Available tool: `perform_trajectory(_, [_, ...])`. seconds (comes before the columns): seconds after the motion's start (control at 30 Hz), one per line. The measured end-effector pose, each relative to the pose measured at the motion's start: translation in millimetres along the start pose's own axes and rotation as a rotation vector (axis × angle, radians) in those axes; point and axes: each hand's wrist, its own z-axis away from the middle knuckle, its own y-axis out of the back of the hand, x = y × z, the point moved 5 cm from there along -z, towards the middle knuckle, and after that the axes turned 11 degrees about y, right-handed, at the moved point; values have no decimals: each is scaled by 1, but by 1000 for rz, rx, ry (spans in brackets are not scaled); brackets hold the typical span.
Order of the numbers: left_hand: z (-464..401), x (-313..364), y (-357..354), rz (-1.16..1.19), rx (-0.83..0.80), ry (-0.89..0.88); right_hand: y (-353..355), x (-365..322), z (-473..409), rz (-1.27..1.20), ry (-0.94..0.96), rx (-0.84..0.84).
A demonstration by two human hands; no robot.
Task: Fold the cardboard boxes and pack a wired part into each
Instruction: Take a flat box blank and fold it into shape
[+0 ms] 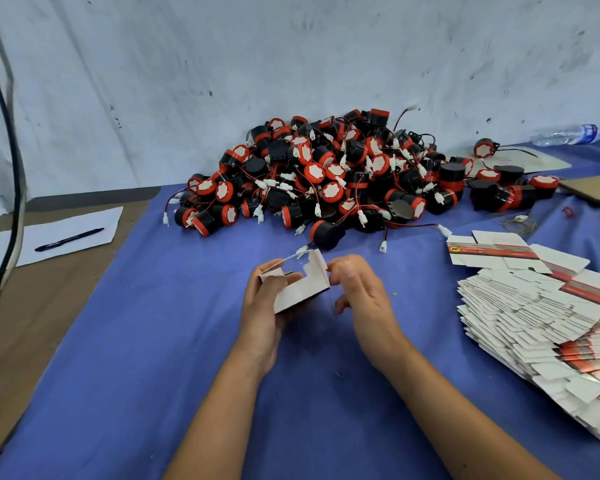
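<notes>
Your left hand (pixel 264 299) cradles the half-folded cardboard box (pixel 300 284) from below, fingers curled round its left end, above the blue cloth (pixel 153 341). Your right hand (pixel 355 289) pinches the box's right flap, other fingers loosely curled. The wired parts (pixel 326 178) lie heaped beyond.

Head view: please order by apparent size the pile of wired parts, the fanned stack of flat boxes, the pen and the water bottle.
1. Pile of wired parts.
2. Stack of flat boxes, though nearer the camera.
3 and 4. Pen and water bottle look alike; unranked.
</notes>
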Motion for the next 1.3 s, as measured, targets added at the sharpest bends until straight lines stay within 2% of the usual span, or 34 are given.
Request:
perform_trajectory(0.1, [2, 5, 3, -103, -111, 21, 5, 3, -4, -31, -90, -46])
perform_trajectory(0.17, [4, 3, 0, -176, -187, 45, 5, 5, -4, -73, -144, -162])
perform_trajectory(0.23, [4, 0, -1, -204, -208, 81, 3, 7, -2, -114, -186, -293])
perform_trajectory(0.3, [5, -2, -1, -220, -200, 113, 3, 8, -1, -75, -209, -313])
perform_trajectory(0.4, [6, 0, -6, -246, -78, 58, 5, 7, -1, -55, -206, -190])
perform_trajectory(0.53, [11, 3, -15, -221, 182, -224, -1, 7, 4, -120, -219, -69])
perform_trajectory(0.6, [14, -4, -22, -129, 202, -259, -11, 7, 9, -25, -199, -50])
perform_trajectory(0.7, [13, -9, -27, -11, 149, -248, -23, 5, 13, 190, -138, -121])
perform_trajectory(0.87, [6, 7, -8, -88, 245, -358, -30, 1, 17, 80, -140, -392])
perform_trajectory(0.93, [7, 13, -1, -153, 278, -413, -27, -1, 15, 96, -102, -351])
perform_trajectory(1.0, [10, 20, 2, -290, 302, -482, -20, -2, 9, 59, -112, -213])
perform_trajectory(1.1, [19, 24, -9, -508, 221, -554, -11, -3, 3, -55, -105, -138])
perform_trajectory(1.17, [21, 21, -19, -508, 127, -531, -8, -2, 2, -66, -95, -102])
perform_trajectory(1.3, [20, 14, -28, -391, 44, -433, -5, 4, 3, -87, -119, -21])
